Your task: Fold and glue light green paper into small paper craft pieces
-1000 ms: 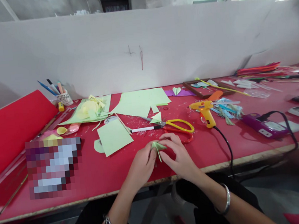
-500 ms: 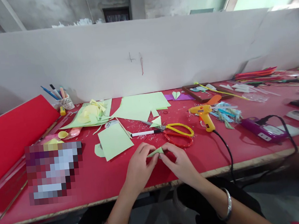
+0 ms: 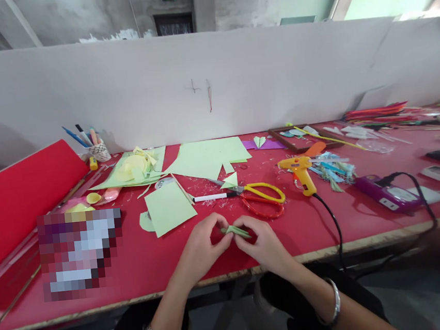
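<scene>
A small folded piece of green paper [image 3: 239, 231] is pinched between my two hands, just above the table's near edge. My left hand [image 3: 206, 239] grips its left end with thumb and fingertips. On the other side, my right hand [image 3: 261, 240] pinches it in the same way; the fingers partly cover the folds. Beyond the hands lie scissors [image 3: 264, 194] with one yellow and one red handle. A small green paper triangle [image 3: 230, 180] rests over their blades. Beside them are a marker [image 3: 211, 197] and a square green sheet [image 3: 170, 208].
A yellow glue gun [image 3: 299, 170] stands to the right, its black cord running over the table edge. Further right is a purple power strip [image 3: 386, 194]. Large cut green sheets [image 3: 207, 155] lie at the back. A pen cup [image 3: 99, 151] and red board [image 3: 24, 197] are left.
The folded paper has turned in my fingers, so its layered edge now points right. Both hands have shifted slightly, staying close together.
</scene>
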`<state>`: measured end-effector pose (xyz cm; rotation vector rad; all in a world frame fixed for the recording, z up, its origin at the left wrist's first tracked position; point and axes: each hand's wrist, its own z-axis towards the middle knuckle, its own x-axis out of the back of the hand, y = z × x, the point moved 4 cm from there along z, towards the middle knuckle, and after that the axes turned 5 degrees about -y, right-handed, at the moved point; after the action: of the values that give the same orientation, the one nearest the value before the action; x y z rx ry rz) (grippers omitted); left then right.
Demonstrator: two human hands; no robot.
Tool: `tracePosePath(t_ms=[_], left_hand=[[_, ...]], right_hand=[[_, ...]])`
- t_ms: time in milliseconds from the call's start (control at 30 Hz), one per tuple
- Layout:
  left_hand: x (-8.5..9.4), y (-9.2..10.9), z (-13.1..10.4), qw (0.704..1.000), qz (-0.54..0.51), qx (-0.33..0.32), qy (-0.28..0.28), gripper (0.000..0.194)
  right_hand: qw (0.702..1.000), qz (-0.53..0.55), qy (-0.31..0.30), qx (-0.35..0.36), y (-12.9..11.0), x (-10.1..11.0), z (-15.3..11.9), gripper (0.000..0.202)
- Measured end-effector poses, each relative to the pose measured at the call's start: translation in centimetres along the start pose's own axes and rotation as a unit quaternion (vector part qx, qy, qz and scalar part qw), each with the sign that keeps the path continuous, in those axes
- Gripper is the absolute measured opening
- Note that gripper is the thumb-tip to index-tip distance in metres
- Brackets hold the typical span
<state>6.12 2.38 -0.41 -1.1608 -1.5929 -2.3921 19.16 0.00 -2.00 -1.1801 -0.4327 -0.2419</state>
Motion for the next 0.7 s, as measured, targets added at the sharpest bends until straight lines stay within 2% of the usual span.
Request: tracePosePath(t_ms=[67, 200, 433, 533, 700], left_hand=[[-0.1, -0.1, 0.1, 1.0, -0.012, 0.015, 0.009, 0.015], [-0.7, 0.1, 0.3, 1.0, -0.002, 0.0, -0.002, 0.013], [-0.9, 0.1, 0.4, 1.0, 0.009, 0.009, 0.006, 0.034], [-0.9, 0.2, 0.5, 1.0, -0.014, -0.001, -0.002, 0.036], [-1.0, 0.0, 0.6, 0.998, -0.058, 0.019, 0.005, 0.035]], right_hand=[[1.0, 0.006, 0.015, -0.016, 0.1, 0.2, 0.0, 0.009], [0.998, 0.024, 0.058, -0.021, 0.3, 0.7, 0.0, 0.003], [0.994, 0.073, 0.075, -0.033, 0.6, 0.7, 0.0, 0.005], [0.995, 0.053, 0.087, -0.014, 0.3, 0.8, -0.1, 0.004], [0.992, 0.0, 0.107, 0.064, -0.6, 1.0, -0.5, 0.008]])
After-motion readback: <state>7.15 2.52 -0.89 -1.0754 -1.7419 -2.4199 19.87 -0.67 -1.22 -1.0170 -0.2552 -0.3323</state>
